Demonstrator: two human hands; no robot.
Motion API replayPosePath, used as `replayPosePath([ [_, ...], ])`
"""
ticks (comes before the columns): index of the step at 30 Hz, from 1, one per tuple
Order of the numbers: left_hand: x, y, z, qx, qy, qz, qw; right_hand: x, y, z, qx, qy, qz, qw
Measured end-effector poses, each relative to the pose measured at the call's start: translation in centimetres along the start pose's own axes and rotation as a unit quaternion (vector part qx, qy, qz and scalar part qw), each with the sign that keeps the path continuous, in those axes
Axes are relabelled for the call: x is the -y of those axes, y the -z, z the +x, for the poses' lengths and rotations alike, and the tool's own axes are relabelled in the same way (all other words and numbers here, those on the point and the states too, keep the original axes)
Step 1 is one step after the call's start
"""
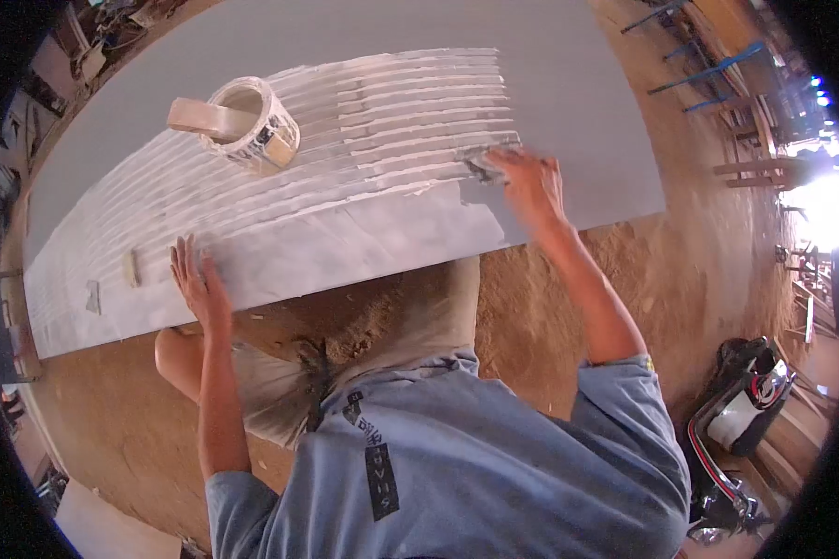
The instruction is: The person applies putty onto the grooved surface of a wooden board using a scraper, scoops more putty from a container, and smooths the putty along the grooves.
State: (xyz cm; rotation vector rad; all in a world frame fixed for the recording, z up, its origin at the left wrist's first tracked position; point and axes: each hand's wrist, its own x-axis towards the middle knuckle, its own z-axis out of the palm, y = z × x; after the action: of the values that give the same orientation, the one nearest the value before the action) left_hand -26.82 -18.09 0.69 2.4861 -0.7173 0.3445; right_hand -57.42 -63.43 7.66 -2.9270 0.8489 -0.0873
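A large grey board [569,112] spreads before me, its near part coated with white paste [345,238] and raised parallel ridges beyond. My right hand [529,186] is closed on a paste-smeared flat scraper [485,166] at the right end of the ridges. Near the board's front edge, my left hand [199,284] lies with its fingers spread on the white coating. Between the hands and farther back stands a smeared bucket [275,138], with a wide pale blade or stick [200,118] jutting out over its left rim.
Two small pieces, one tan [131,268] and one greyish [93,296], lie on the board's left part. Brown ground [531,326] borders the front edge. At lower right is a motorbike [736,429]; blue metal legs [718,70] and timber [764,172] stand at upper right.
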Motion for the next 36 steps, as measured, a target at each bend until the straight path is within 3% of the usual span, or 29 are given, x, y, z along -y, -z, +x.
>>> replayPosePath([
  [3, 0.0, 0.0, -0.2, 0.009, 0.002, -0.001, 1.000, 2.0, 3.0, -4.1, -0.015, 0.020, 0.002, 1.000],
  [5, 0.0, 0.2, 0.2, 0.006, 0.008, -0.002, 1.000, 2.8, 4.8, -4.2, 0.106, -0.052, 0.038, 0.992],
  [6, -0.2, 0.3, 0.3, 0.010, 0.011, -0.007, 1.000, 3.1, 4.7, -3.5, 0.106, -0.047, 0.039, 0.993],
  [8, -0.5, 0.4, -0.2, 0.018, 0.020, -0.009, 1.000, 3.8, 4.1, -1.6, -0.040, 0.012, 0.065, 0.997],
  [11, -0.4, 0.4, -0.1, -0.007, 0.003, -0.028, 1.000, 4.8, 1.2, 3.0, -0.048, 0.016, 0.057, 0.997],
  [15, 0.0, 0.3, -0.2, -0.001, 0.000, -0.002, 1.000, 5.8, 0.5, -0.3, -0.078, 0.031, -0.005, 0.996],
  [17, -0.6, 0.3, 0.3, 0.006, -0.001, -0.007, 1.000, 5.6, 1.5, -3.1, 0.005, 0.007, 0.017, 1.000],
  [20, -0.9, 0.4, 0.4, 0.004, 0.012, -0.009, 1.000, 4.2, 2.3, -3.7, 0.030, 0.016, 0.039, 0.999],
  [24, -0.5, 0.4, -0.1, 0.000, 0.002, -0.012, 1.000, 4.1, 1.4, 1.3, -0.011, -0.009, 0.079, 0.997],
  [26, -1.0, 0.7, -0.1, -0.008, -0.001, -0.004, 1.000, 6.1, 1.5, 2.6, -0.018, 0.005, 0.005, 1.000],
  [29, -1.2, 0.7, -0.1, -0.002, 0.016, -0.011, 1.000, 7.7, 2.2, -0.5, 0.035, 0.007, 0.001, 0.999],
  [33, -0.9, 0.4, 0.2, -0.003, 0.007, -0.006, 1.000, 7.1, 2.8, -4.8, 0.008, 0.037, 0.009, 0.999],
  [36, -0.7, 0.4, 0.2, -0.011, 0.001, -0.006, 1.000, 6.8, 3.6, -4.6, 0.084, 0.017, 0.038, 0.996],
])
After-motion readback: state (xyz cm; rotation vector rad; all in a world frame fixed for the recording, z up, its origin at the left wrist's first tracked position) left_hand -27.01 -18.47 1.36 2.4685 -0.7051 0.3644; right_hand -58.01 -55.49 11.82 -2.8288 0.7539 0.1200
